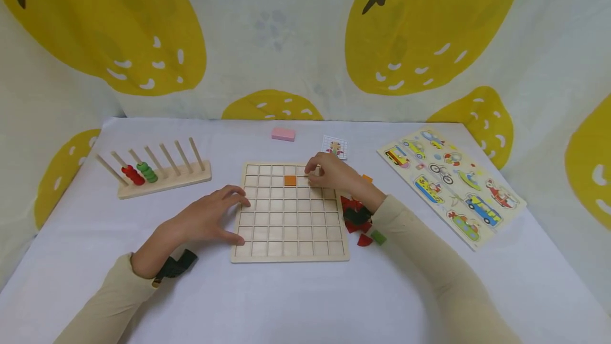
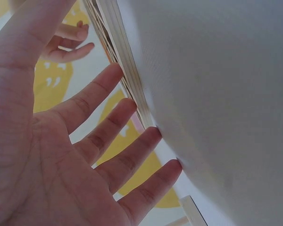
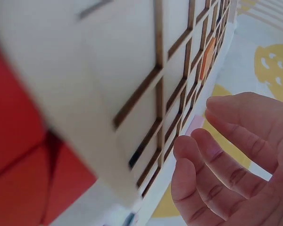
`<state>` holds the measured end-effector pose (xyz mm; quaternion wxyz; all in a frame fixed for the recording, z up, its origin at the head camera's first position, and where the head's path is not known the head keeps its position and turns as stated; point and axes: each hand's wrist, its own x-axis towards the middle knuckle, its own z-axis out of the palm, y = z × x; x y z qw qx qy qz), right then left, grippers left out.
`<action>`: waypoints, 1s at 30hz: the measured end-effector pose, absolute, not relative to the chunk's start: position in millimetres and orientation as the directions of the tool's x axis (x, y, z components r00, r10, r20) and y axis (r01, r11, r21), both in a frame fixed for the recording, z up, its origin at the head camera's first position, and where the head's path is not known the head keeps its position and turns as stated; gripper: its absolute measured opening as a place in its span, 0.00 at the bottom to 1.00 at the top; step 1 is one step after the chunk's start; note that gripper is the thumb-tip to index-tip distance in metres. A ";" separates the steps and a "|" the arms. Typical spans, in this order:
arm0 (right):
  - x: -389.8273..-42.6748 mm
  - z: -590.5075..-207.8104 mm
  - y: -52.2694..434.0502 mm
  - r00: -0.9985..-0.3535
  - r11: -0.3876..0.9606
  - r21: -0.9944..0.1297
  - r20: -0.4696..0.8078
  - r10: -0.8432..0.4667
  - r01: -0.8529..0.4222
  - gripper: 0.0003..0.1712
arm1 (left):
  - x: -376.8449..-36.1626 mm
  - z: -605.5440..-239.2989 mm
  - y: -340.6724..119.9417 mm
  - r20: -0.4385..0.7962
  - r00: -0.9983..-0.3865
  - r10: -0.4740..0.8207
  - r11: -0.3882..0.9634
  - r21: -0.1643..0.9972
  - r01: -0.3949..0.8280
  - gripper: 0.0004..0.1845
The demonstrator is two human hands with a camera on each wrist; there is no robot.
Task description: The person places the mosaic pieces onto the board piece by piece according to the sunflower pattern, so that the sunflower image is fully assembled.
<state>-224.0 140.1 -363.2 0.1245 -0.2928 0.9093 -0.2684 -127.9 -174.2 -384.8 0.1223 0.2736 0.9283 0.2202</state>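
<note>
A wooden grid board (image 1: 290,257) lies flat, with one orange square tile (image 1: 290,181) set in a cell of its second row from the top. Above the board's upper right cells hovers my right hand (image 1: 334,173), its fingers loosely bent. The right wrist view shows a gap between thumb and fingers, with nothing visible in it. My left hand (image 1: 205,217) is spread at the board's left edge, fingertips at the rim. Red pieces (image 3: 19,141) lie beside the board's right side, partly hidden by the right wrist in the head view.
A small printed card (image 1: 335,147) and a pink block (image 1: 283,133) lie behind the board. At left stands a peg rack (image 1: 164,181) with red and green beads; at right lies a vehicle puzzle board (image 1: 451,185). A green piece (image 1: 378,237) and an orange piece (image 1: 366,178) are near the right forearm.
</note>
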 end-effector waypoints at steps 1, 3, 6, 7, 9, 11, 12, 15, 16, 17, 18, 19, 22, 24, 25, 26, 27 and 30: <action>-223.8 -363.4 142.5 -0.799 0.684 -0.563 -0.067 -0.597 -0.464 0.09 | -127.8 -384.7 -174.2 -0.108 -0.821 0.561 0.753 0.477 0.453 0.37; -223.6 -364.4 147.0 -0.807 0.693 -0.562 -0.075 -0.586 -0.451 0.09 | -127.7 -384.7 -174.1 -0.107 -0.819 0.564 0.751 0.478 0.455 0.37; -224.2 -366.0 152.5 -0.831 0.731 -0.555 -0.121 -0.543 -0.397 0.09 | -128.1 -385.3 -174.4 -0.106 -0.817 0.567 0.750 0.477 0.458 0.37; -225.0 -366.7 154.1 -0.841 0.747 -0.550 -0.138 -0.523 -0.374 0.10 | -128.2 -385.5 -174.6 -0.107 -0.817 0.567 0.750 0.477 0.458 0.37; -226.0 -367.2 157.5 -0.860 0.773 -0.548 -0.173 -0.480 -0.321 0.10 | -128.4 -385.8 -174.8 -0.108 -0.816 0.567 0.751 0.476 0.459 0.37; -226.3 -366.6 161.9 -0.874 0.789 -0.545 -0.190 -0.447 -0.285 0.10 | -128.6 -385.9 -175.1 -0.108 -0.817 0.567 0.751 0.477 0.457 0.37; -226.6 -366.5 164.6 -0.877 0.789 -0.546 -0.188 -0.443 -0.282 0.10 | -128.7 -385.8 -175.1 -0.107 -0.817 0.567 0.750 0.477 0.458 0.37; -226.2 -365.8 174.0 -0.879 0.786 -0.544 -0.169 -0.445 -0.293 0.10 | -128.7 -385.4 -175.2 -0.104 -0.815 0.569 0.748 0.477 0.462 0.37; -226.8 -366.6 177.6 -0.877 0.783 -0.542 -0.160 -0.453 -0.306 0.10 | -128.7 -385.3 -175.2 -0.101 -0.815 0.571 0.746 0.478 0.464 0.37; -226.9 -367.5 180.7 -0.879 0.783 -0.544 -0.161 -0.449 -0.300 0.10 | -128.7 -385.2 -175.2 -0.099 -0.814 0.573 0.744 0.479 0.466 0.37; -227.4 -368.4 183.9 -0.879 0.783 -0.546 -0.161 -0.448 -0.299 0.10 | -128.6 -385.0 -175.2 -0.096 -0.812 0.575 0.742 0.480 0.469 0.37; -227.9 -369.3 186.8 -0.881 0.785 -0.544 -0.162 -0.445 -0.297 0.10 | -128.5 -384.8 -175.2 -0.094 -0.812 0.577 0.740 0.481 0.470 0.37; -228.8 -371.1 194.5 -0.881 0.784 -0.544 -0.156 -0.447 -0.301 0.10 | -128.4 -384.3 -175.0 -0.089 -0.811 0.578 0.738 0.481 0.473 0.37; -228.4 -370.9 197.9 -0.881 0.780 -0.540 -0.137 -0.453 -0.317 0.11 | -128.3 -384.2 -175.0 -0.088 -0.812 0.578 0.739 0.479 0.474 0.37; -228.6 -370.6 199.1 -0.881 0.780 -0.538 -0.135 -0.453 -0.319 0.11 | -128.3 -384.3 -174.9 -0.088 -0.812 0.577 0.740 0.478 0.474 0.37; -229.1 -370.7 200.2 -0.882 0.783 -0.536 -0.137 -0.451 -0.317 0.11 | -128.4 -384.6 -175.0 -0.087 -0.812 0.577 0.741 0.475 0.475 0.37; -229.5 -371.0 201.1 -0.885 0.788 -0.532 -0.142 -0.443 -0.310 0.12 | -128.6 -384.9 -175.0 -0.086 -0.812 0.577 0.741 0.474 0.476 0.37; -231.6 -370.8 202.5 -0.896 0.816 -0.519 -0.192 -0.401 -0.254 0.13 | -129.0 -385.9 -175.0 -0.091 -0.813 0.576 0.743 0.474 0.473 0.37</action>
